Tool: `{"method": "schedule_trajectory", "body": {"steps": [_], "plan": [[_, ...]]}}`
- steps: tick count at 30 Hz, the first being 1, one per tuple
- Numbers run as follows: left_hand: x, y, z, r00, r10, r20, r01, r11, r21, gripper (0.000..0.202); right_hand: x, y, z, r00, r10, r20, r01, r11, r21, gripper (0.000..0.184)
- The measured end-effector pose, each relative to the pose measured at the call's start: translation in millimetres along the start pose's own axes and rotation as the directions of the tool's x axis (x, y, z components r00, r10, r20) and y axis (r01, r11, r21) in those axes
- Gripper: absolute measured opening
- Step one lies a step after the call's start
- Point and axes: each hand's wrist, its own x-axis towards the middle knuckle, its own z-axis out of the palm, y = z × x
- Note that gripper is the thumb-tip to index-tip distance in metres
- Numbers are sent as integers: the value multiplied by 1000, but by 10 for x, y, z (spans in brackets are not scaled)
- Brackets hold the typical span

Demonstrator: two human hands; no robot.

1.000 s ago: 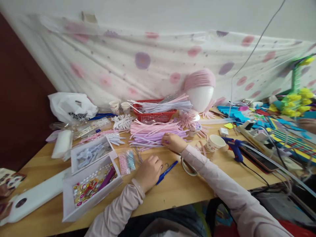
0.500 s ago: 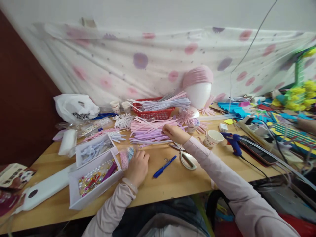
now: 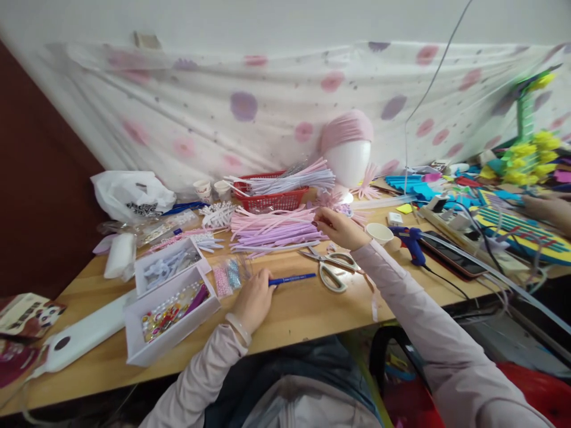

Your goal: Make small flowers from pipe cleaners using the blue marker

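My left hand [image 3: 254, 299] rests on the wooden table [image 3: 307, 315], fingers curled round the near end of a blue pen [image 3: 292, 279] lying flat. My right hand [image 3: 339, 229] reaches across to the right end of a heap of pink and lilac pipe cleaners [image 3: 272, 232] and pinches some of them. Scissors with pale handles [image 3: 328, 267] lie just below that hand. Small bags of beads [image 3: 227, 276] lie left of my left hand.
Two white boxes of beads and trinkets [image 3: 169, 309] stand at left. A red basket [image 3: 272, 199] and a white foam head [image 3: 348, 157] stand behind. A paper cup [image 3: 379, 233], a blue glue gun [image 3: 410, 244] and a phone [image 3: 452, 255] are at right. Another person's hand [image 3: 551, 211] shows far right.
My left hand moved from the bead bags to the blue pen, which now lies level. My right hand slid to the right end of the pipe cleaners, uncovering the scissors.
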Motion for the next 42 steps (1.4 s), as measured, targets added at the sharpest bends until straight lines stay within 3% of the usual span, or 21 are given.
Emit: {"method": "schedule_trajectory", "body": {"steps": [4, 7, 9, 14, 17, 22, 27, 31, 36, 42], "plan": [[126, -33, -100, 998, 3, 69, 13, 975, -221, 23, -88, 7, -14, 994, -50, 102, 40, 995, 96, 24], [229, -94, -122, 991, -16, 132, 77, 878, -473, 32, -107, 1, -27, 985, -63, 164, 18, 965, 262, 32], [290, -136, -111, 990, -26, 140, 99, 832, -546, 35, -100, -7, -31, 981, -52, 185, -17, 937, 350, 35], [387, -152, -85, 990, -33, 139, 122, 701, -702, 42, -56, -1, 34, 958, -86, 272, 10, 963, 268, 38], [436, -117, -93, 987, -37, 153, 138, 675, -725, 45, -8, 39, 142, 953, -90, 291, 16, 969, 245, 39], [545, -115, -76, 980, 55, 192, 77, 783, -618, 39, 91, 92, 320, 954, -50, 295, -48, 949, 313, 41], [583, -127, -43, 988, 48, 149, 59, 766, -640, 36, 93, 109, 429, 983, -19, 181, -40, 947, 319, 42], [586, -85, -30, 994, -8, 107, 88, 643, -761, 33, 46, 126, 496, 997, 2, 80, -24, 961, 276, 39], [645, 1, -24, 978, -89, 190, 209, 364, -908, 44, -2, 140, 549, 1000, 10, -17, -6, 977, 215, 26], [706, 4, -20, 980, -53, 194, 201, 202, -959, 47, -69, 158, 612, 995, -87, -56, 92, 991, 96, 19]]}}
